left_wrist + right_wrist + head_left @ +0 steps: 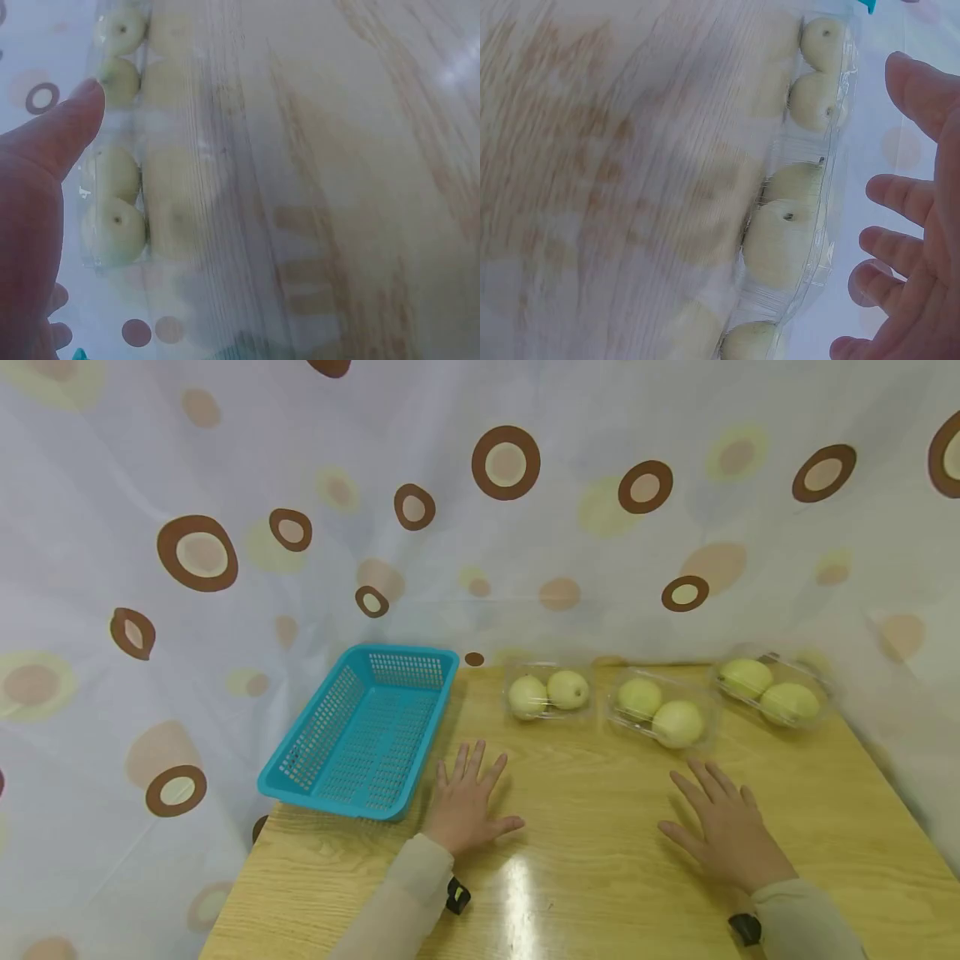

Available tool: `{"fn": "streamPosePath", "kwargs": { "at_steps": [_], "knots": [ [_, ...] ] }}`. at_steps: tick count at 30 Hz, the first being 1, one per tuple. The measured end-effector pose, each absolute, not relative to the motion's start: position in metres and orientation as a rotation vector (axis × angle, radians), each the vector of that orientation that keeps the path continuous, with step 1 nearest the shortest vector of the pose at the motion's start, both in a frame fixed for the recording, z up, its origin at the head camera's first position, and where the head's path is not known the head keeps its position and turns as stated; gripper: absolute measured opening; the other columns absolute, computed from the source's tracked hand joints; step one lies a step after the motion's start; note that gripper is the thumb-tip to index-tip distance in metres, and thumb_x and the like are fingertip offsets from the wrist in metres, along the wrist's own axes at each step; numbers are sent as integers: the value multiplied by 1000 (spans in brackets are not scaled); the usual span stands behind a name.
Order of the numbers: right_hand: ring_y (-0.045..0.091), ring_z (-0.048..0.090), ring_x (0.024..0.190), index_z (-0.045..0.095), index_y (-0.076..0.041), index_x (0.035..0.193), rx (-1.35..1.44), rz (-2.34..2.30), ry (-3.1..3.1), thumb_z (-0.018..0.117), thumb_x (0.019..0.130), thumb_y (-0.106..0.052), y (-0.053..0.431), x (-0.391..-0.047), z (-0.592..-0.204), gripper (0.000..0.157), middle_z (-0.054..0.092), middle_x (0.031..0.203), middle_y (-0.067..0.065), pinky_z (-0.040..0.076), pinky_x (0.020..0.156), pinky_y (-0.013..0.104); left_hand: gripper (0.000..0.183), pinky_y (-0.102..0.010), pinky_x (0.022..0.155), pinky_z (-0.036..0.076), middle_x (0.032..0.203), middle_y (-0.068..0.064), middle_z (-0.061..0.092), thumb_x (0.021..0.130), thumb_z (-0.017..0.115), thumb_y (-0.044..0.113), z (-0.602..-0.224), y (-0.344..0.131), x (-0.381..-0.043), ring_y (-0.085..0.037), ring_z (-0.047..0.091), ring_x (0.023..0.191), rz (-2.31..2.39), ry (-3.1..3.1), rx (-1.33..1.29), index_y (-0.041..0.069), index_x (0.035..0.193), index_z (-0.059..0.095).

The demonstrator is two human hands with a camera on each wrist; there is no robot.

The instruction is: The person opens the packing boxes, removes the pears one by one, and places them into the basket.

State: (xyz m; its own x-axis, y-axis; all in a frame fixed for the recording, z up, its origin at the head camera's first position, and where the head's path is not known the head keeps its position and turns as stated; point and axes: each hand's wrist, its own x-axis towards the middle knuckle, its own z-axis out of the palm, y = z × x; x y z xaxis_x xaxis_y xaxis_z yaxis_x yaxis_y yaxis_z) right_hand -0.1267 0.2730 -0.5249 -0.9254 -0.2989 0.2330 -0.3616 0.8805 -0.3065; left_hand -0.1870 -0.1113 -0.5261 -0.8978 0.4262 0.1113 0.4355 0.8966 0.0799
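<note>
My left hand [467,810], its fingers spread, is over the wooden table just right of a blue plastic basket [427,752]. My right hand [723,827] has its fingers fanned out too, and nothing is in it. Beyond the hands stand three clear plastic boxes, each with two yellow-green round fruits that look like pears: the left box [551,714], the middle box [660,677] and the right box [817,681]. The right wrist view shows pears [780,240] through the clear walls, to the side of the spread fingers. The basket holds nothing.
Behind the table [585,877] hangs a white sheet [450,410] with brown and yellow round spots. The basket sits at the table's left edge, and the boxes line the back edge. Each wrist wears a dark strap [457,895].
</note>
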Motion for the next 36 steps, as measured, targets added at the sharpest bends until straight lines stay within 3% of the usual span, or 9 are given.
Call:
{"fn": "streamPosePath", "kwargs": {
  "at_steps": [11,21,27,32,36],
  "knots": [
    [48,26,135,44,-1,141,542,561,-2840,64,90,-46,264,-130,-529,71,31,149,26,23,93,78,89,-65,108,20,159,-15,10,84,57,67,-527,-114,-186,-34,4,146,-292,-2984,-634,21,154,25],
    [45,35,130,48,-2,137,569,557,-2738,70,87,-40,258,-136,-527,66,38,145,23,31,90,75,73,-56,108,29,153,-19,26,92,59,48,-521,-112,-183,-36,22,142,-508,-2915,-632,10,149,33],
    [44,42,125,49,1,136,615,603,-2691,72,87,-35,252,-142,-525,65,42,142,24,39,93,64,64,-44,106,37,146,-14,38,96,55,43,-511,-108,-185,-30,33,136,-812,-2882,-562,5,145,38],
    [39,49,120,47,0,137,602,728,-2702,66,92,-35,247,-149,-529,60,48,137,19,46,91,56,60,-44,105,38,142,-9,44,97,51,46,-510,-102,-191,-27,39,133,-1026,-2881,-446,7,142,42],
    [31,56,112,49,-3,137,534,882,-2717,58,96,-38,237,-161,-530,55,54,132,15,49,88,52,53,-46,100,42,137,-11,49,98,54,40,-508,-96,-198,-29,45,126,-1277,-2823,-313,6,139,45]
  ]
}}
